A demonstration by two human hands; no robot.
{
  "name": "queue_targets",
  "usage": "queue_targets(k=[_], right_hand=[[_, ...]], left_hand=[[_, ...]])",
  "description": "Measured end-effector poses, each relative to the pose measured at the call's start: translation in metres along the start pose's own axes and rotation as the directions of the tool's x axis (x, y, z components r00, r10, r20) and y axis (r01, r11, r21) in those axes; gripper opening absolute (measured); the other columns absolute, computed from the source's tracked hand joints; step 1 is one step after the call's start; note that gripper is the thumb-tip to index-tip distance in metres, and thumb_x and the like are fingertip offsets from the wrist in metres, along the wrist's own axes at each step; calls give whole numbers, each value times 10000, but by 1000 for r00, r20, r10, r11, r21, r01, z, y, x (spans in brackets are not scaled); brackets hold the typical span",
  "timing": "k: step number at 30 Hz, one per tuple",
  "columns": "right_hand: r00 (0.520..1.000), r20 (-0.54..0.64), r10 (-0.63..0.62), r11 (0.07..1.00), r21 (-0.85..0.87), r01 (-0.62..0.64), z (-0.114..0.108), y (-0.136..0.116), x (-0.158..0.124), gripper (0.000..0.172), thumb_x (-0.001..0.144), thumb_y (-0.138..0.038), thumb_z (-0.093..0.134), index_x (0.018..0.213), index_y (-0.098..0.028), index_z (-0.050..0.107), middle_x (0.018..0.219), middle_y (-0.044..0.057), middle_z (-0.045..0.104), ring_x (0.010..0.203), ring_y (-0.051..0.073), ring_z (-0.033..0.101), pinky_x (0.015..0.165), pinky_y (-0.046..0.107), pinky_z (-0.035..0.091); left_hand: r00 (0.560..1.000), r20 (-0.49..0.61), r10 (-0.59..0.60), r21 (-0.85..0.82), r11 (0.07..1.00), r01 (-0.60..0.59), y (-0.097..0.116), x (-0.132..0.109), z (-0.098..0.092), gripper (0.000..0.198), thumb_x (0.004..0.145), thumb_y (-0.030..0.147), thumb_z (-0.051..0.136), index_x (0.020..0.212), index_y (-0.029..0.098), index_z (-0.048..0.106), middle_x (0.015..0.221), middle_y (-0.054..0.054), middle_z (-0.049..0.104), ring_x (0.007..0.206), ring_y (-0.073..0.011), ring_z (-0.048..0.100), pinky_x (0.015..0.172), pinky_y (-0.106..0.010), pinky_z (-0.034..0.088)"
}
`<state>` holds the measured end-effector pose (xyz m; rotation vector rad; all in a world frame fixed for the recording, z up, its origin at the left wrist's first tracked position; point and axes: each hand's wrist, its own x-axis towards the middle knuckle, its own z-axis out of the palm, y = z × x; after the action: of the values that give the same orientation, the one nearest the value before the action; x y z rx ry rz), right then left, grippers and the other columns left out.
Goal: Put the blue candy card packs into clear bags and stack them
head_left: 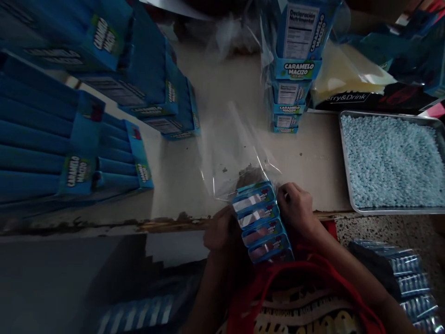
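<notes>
While the person's red apron (239,308) filled the near side, the pack (262,222) lay slanted between the two hands, its near end close to the apron and its far end by the table's worn front edge (181,226). The left hand (218,229) was at the pack's left side, deep in shadow; one could not tell how its fingers were set. The right hand (297,206) was at the other side with its fingers curled inward; whether they pinched the plastic could not be told. To its right, a short stretch of tabletop (323,171) separated it from the tray (399,211), whose near rim reached the front edge. To the left, a wider stretch ran to the low boxes (109,157).

The pack was a row of blue boxes, each with a shiny pale panel and partly legible lettering at its right end. From its far end a clear bag (231,157) spread over the table, creased and glinting along its borders. Pale blue pellets (392,157) filled the tray. Farther off, a tower (292,106) of blue "Caramelo Macizo" boxes stood right of the bag, taller stacks (146,60) stood left, and yellowish sheets (351,72) lay beyond the tray.
</notes>
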<state>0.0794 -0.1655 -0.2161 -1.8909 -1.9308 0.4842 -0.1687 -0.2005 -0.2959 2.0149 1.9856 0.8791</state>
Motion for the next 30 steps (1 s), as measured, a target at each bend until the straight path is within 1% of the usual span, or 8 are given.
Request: queue_targets(k=[4,8,11,14,17,20,25,30], right_hand=[[968,178,-178,978,-77,194,-9,12,8,266,1091,-283,507,942,-187,706,898,46,763,713,136,619,675,285,321],[921,219,-322,932,-97,349,-11,25,10,323,1108,-299,494,887,-179,697,822,30,738,649,127,562,654,307,287],[880,138,-454,879,-90,468,-10,33,-2,354,1112,-284,483,828,-184,668,750,16,703,604,125,515,639,321,271],[853,-26,-521,849,-124,514,-12,38,-23,378,1115,-253,467,784,-191,638,691,6,665,591,127,496,647,321,283],[852,-130,-507,859,-160,486,-18,43,-43,402,1112,-240,465,739,-195,609,656,1,640,564,124,473,642,314,291],[882,-95,-462,880,-170,443,-25,53,-55,406,1106,-259,483,725,-197,608,654,-1,650,555,122,488,630,314,282],[961,-6,-277,937,-225,269,-31,71,-62,307,1070,-272,549,797,-193,664,740,16,722,585,133,543,628,324,253],[974,49,-220,947,-229,226,-25,74,-59,236,1050,-252,562,862,-189,690,800,31,741,626,142,571,646,322,263]], left_hand=[[975,-146,169,-51,983,-178,11,3,-6,209,1038,290,565,1064,189,747,1091,-161,809,979,-256,781,830,-336,559],[943,-183,279,-41,956,-291,23,9,-11,175,1014,306,628,1075,200,754,1036,-106,813,895,-210,770,754,-284,537],[951,-179,254,-69,961,-269,33,12,-15,184,985,365,687,1032,200,754,957,-74,804,785,-190,741,689,-272,515],[942,-199,270,-128,946,-298,45,12,-18,151,982,325,683,1021,196,749,949,-68,804,771,-190,729,680,-271,513],[922,-200,333,-178,913,-368,57,13,-19,140,992,276,652,1008,192,762,943,-71,804,794,-189,733,700,-265,526],[927,-149,344,-247,895,-372,68,17,-10,157,1000,283,636,974,196,764,888,-50,789,752,-172,713,705,-267,531],[977,-103,189,-345,914,-214,89,28,21,185,1011,339,618,935,197,710,866,-41,756,768,-181,701,710,-298,538],[993,-11,116,-376,920,-111,91,40,33,237,1015,411,601,1098,196,659,966,-69,759,838,-212,724,713,-318,566]])
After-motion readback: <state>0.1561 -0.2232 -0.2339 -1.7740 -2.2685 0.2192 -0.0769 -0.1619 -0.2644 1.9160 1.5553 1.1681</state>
